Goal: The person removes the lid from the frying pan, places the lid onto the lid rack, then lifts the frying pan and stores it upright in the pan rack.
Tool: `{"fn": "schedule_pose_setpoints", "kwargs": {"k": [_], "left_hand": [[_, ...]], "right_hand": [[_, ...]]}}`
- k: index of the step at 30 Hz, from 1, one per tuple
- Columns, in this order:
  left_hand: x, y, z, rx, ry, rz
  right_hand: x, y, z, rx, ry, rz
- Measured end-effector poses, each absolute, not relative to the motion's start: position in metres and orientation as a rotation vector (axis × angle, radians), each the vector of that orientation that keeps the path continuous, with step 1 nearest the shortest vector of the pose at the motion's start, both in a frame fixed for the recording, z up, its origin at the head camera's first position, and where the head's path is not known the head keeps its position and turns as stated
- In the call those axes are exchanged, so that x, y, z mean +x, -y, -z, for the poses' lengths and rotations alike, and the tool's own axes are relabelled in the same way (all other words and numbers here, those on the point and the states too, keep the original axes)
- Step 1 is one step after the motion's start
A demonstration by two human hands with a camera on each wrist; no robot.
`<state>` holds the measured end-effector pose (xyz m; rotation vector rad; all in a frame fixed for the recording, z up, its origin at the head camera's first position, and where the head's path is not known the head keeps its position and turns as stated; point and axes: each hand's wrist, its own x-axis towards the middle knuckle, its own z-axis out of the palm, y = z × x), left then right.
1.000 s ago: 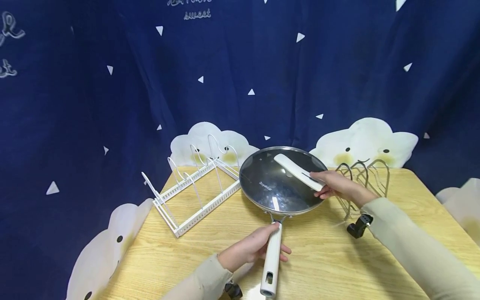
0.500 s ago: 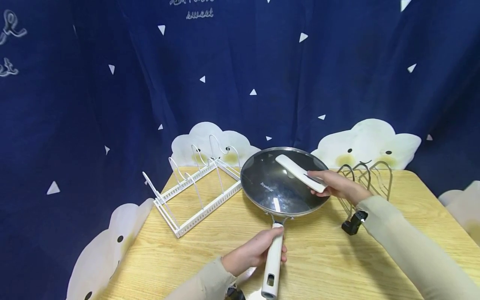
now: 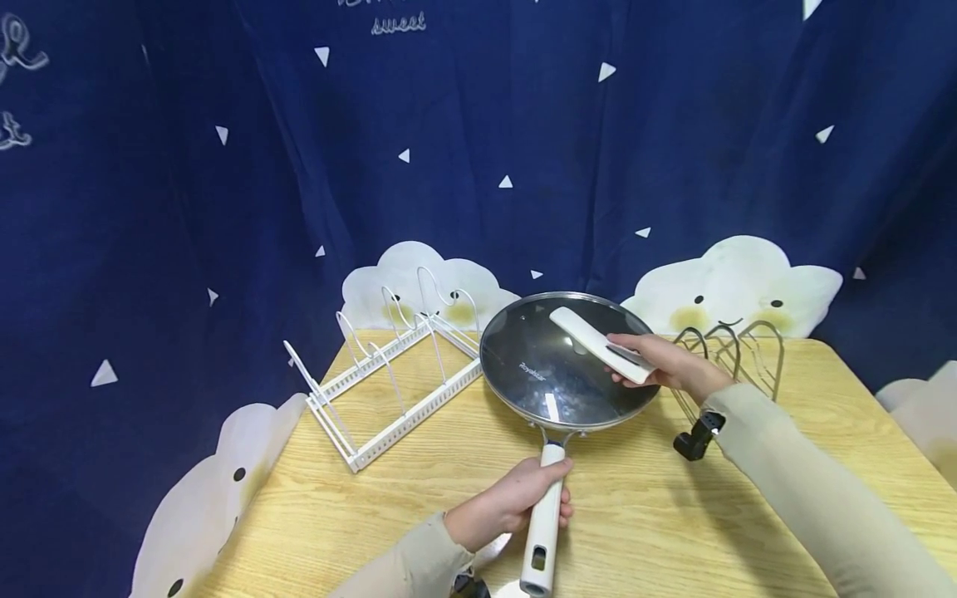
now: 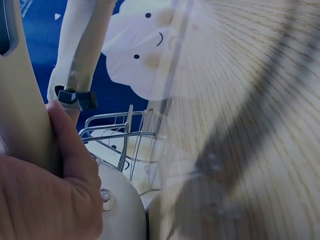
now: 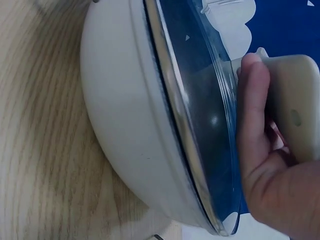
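A person's left grip point(image 3: 517, 496) wraps the long handle point(image 3: 540, 548) of a white wok point(image 5: 117, 110) sitting near the far edge of the table point(image 3: 643, 515); the right grip point(image 3: 667, 362) clasps the glass lid point(image 3: 546, 390) by its broad handle point(image 3: 583, 333).

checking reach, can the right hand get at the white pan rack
Probably not: the right hand holds the lid handle, with the lidded wok between it and the white pan rack.

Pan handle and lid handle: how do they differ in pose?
The pan handle juts from the pan toward the wearer; the lid handle slants across the lid. The pan handle is held in its half nearer the pan, the lid handle at its near end. Both are pale.
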<state>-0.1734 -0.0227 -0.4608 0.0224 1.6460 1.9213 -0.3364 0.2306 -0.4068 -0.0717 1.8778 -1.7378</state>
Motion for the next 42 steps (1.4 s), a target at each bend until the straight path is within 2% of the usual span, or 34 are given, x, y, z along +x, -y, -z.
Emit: {"fn": "schedule_pose_setpoints", "kwargs": {"k": [26, 42], "left_hand": [[-0.176, 0.024, 0.465, 0.048, -1.636, -1.905], [-0.177, 0.025, 0.465, 0.049, -1.6, -1.903]], "right_hand": [[-0.345, -0.235, 0.408, -0.19, -1.694, 1.637], [-0.351, -0.243, 0.414, -0.404, -1.493, 1.713]]}}
